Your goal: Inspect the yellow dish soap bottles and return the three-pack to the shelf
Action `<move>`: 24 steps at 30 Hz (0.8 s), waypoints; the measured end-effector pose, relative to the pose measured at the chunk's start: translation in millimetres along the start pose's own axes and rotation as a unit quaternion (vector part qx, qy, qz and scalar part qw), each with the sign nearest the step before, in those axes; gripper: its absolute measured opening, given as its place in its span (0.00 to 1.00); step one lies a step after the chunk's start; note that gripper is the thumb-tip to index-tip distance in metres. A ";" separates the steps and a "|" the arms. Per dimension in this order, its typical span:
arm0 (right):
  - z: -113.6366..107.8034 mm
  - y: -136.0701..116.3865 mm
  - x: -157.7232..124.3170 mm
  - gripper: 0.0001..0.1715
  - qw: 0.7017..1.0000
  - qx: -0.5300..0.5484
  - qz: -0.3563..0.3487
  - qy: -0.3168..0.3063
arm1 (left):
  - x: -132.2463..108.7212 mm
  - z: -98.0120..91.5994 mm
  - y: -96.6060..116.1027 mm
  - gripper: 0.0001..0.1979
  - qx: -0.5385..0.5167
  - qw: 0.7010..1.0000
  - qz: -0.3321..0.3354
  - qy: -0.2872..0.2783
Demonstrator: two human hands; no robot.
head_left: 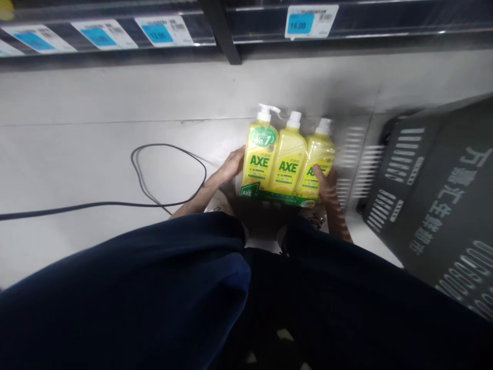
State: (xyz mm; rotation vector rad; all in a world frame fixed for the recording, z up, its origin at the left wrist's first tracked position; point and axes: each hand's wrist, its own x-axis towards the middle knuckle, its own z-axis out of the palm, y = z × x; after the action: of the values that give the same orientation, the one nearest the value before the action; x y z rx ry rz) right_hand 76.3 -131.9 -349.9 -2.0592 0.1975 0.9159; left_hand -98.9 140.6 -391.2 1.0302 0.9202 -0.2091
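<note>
A pack of three yellow AXE dish soap bottles [288,159] is held between my two hands, low in front of my knees. One bottle has a white pump top; the other two have plain white caps. A green band wraps their lower end. My left hand [234,163] presses against the pack's left side, its fingers partly hidden behind it. My right hand [326,181] grips the right side, with the thumb lying over the front of the right bottle.
A dark shelf edge with price tags [311,21] runs across the top. To the right stands a large grey slotted shopping basket [435,190] with white lettering. A black cable [169,145] loops over the pale tiled floor [77,154] at left. My dark-clad legs [154,288] fill the bottom.
</note>
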 end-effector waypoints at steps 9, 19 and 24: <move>-0.8 -1.9 -2.4 0.29 1.000 0.002 -0.008 -0.009 | -1.4 1.1 1.7 0.27 -0.005 1.000 0.006 -0.006; -0.5 -2.0 -1.9 0.30 1.000 0.010 -0.003 -0.013 | 0.0 0.6 0.6 0.31 0.006 1.000 0.000 -0.001; -0.2 -3.1 -1.8 0.31 1.000 0.011 -0.003 -0.011 | -0.1 0.5 0.6 0.31 0.013 1.000 0.009 -0.002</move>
State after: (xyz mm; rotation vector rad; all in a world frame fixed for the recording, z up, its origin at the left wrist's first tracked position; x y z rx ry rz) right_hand 76.5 -130.5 -346.6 -2.0271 0.1885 0.9280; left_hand -98.3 140.5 -390.6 1.0610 0.9071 -0.2084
